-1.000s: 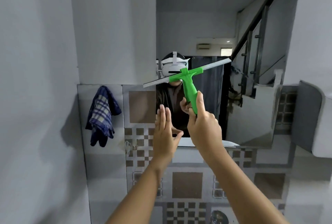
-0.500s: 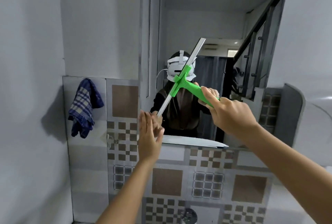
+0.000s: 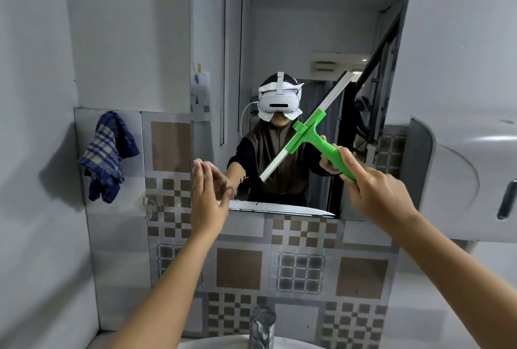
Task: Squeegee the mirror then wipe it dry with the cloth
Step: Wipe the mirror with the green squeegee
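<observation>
The wall mirror fills the upper middle and shows my reflection. My right hand grips the green handle of a squeegee; its white blade slants from lower left to upper right in front of the right half of the glass. My left hand is flat with fingers together, at the mirror's lower left corner, holding nothing. A blue plaid cloth hangs on the tiled wall to the left of the mirror.
A chrome tap and the rim of a white basin sit directly below. A white dispenser box juts out from the wall at right. A small hook is fixed to the tiles beneath the cloth.
My right hand has carried the squeegee to the right across the mirror, its blade turning from nearly level to a steep slant. My left hand stays low at the mirror's left corner.
</observation>
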The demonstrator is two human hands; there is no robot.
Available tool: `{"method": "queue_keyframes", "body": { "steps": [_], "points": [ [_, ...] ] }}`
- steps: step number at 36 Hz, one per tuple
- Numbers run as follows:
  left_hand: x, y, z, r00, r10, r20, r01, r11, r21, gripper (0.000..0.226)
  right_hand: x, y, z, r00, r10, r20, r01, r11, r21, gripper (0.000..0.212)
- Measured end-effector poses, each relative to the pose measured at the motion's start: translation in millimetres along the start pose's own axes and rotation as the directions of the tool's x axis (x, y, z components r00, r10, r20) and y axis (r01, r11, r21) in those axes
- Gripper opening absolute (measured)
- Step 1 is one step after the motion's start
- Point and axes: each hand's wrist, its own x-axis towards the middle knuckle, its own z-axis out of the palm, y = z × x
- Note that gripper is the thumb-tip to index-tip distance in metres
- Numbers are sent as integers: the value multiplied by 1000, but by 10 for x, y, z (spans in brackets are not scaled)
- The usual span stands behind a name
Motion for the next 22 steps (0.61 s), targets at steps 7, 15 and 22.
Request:
{"method": "queue_keyframes", "body": {
  "steps": [7,15,22],
  "points": [
    [213,125,-119,997,59,-53,-60,998,-14,68,-143,-112,81,996,85,22,-87,994,64,63],
    [1145,332,-429,963,248,-109,-249,969,6,62,-222,-120,118,992,129,3,-129,989,68,66],
    [1571,502,-540,942,317,-111,-315,948,37,61,-562,-327,338,932,361,-19,-352,918,181,63]
  ]
}}
